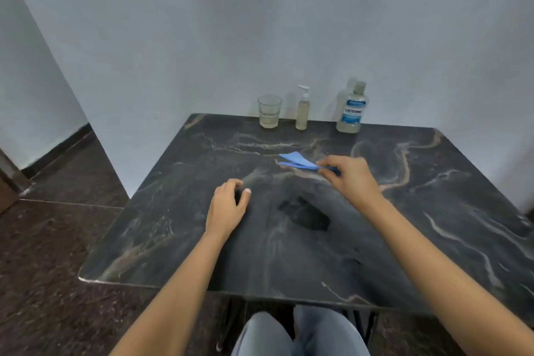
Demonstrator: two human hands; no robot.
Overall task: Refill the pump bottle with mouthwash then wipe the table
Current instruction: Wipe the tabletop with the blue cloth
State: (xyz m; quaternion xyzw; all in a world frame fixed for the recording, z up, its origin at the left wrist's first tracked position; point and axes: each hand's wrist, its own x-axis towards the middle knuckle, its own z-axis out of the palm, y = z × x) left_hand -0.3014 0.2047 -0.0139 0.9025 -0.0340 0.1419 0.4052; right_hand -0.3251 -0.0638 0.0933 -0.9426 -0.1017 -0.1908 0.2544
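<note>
- The blue cloth is pinched at one end between the thumb and fingers of the right hand, low over the middle of the tabletop. The rest of it sticks out free to the left.
- The left hand is rested on the tabletop with loosely curled fingers, and nothing is held in it.
- The pump bottle is placed at the far edge by the wall, with its pump on. It is between a glass and the capped mouthwash bottle.
- A dark patch, probably wet, could be only smeared if the cloth is not flattened on it.
- With so light a pinch, the cloth could be lost during a stroke.
- The three containers stand in the way of a far stroke and could be knocked over.
</note>
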